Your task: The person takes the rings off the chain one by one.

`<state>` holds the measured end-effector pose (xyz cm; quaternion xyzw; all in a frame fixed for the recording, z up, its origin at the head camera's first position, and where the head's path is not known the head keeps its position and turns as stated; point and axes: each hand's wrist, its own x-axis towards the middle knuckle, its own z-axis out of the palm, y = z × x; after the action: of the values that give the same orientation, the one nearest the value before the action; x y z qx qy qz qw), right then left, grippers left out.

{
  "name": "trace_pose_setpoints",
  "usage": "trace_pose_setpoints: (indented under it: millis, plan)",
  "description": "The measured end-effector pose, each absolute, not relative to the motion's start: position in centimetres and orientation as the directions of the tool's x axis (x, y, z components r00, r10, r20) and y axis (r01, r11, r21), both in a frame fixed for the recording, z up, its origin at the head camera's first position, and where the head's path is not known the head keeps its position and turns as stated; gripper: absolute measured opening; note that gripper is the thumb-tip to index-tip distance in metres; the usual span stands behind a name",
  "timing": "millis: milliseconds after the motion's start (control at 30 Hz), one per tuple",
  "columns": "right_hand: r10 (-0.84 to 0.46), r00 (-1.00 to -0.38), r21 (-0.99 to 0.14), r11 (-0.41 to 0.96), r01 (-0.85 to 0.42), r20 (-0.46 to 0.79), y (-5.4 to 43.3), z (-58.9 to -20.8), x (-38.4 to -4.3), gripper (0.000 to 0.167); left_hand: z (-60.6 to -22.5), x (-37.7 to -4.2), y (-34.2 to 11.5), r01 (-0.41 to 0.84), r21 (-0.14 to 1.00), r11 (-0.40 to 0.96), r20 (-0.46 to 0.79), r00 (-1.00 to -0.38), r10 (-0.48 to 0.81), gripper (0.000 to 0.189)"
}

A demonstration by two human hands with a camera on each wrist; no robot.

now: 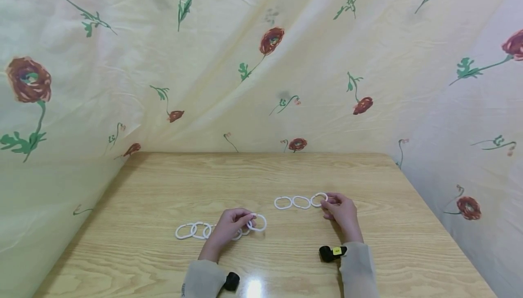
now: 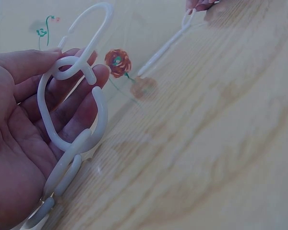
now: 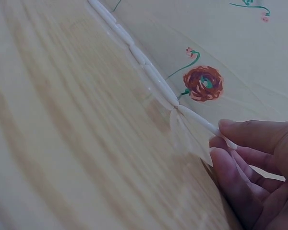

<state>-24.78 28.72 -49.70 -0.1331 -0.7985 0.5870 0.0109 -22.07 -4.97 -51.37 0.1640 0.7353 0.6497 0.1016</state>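
My left hand point(image 1: 229, 226) pinches the end link point(image 1: 257, 231) of a white plastic chain between thumb and fingers. Behind and beside that hand, the chain's other links point(image 1: 184, 238) lie on the table, partly hidden by it. The left wrist view shows the top link point(image 2: 100, 38) hooked through a second link point(image 2: 42, 105), which has a gap in its loop. Farther right, my right hand point(image 1: 344, 212) holds a white link point(image 3: 199, 120) by its right end, thumb against fingertips, its near edge tilted up. Two more links point(image 1: 283, 209) lie in line to its left.
The wood-grain table point(image 1: 367, 175) carries both groups of links. A cream cloth with red flowers point(image 1: 212, 62) hangs behind and along the sides. Black wrist devices point(image 1: 231, 281) sit at both grey sleeves point(image 1: 359, 261). Light glares off the table's front edge.
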Motion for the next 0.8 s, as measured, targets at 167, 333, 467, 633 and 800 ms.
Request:
trace_pose_setpoints:
  millis: [167,333,467,633,800]
  plan:
    - [0.233,-0.962,-0.942,0.266,0.206,-0.145,28.65,-49.66,-24.67,0.043,-51.43,-22.13,-4.98,0.108,0.989,0.098,0.064,-0.925,0.374,0.025]
    - [0.24,-0.96,-0.942,0.265,0.204,-0.141,28.68,-49.73,-24.74,0.043,-51.39,-22.11,-5.01,0.107,0.99,0.096,0.064,-0.924,0.376,0.026]
    - [0.241,-0.961,-0.943,0.267,0.198,-0.133,28.67,-49.7,-24.74,0.042,-51.4,-22.11,-5.03,0.108,0.989,0.097,0.064,-0.924,0.378,0.026]
    - [0.241,-0.962,-0.944,0.268,0.193,-0.128,28.63,-49.67,-24.67,0.044,-51.39,-22.13,-5.01,0.108,0.99,0.092,0.066,-0.924,0.376,0.026]
    - [0.232,-0.965,-0.955,0.236,0.181,-0.126,28.6,-49.68,-24.76,0.045,-51.34,-22.09,-5.03,0.117,0.989,0.095,0.073,-0.922,0.38,0.026]
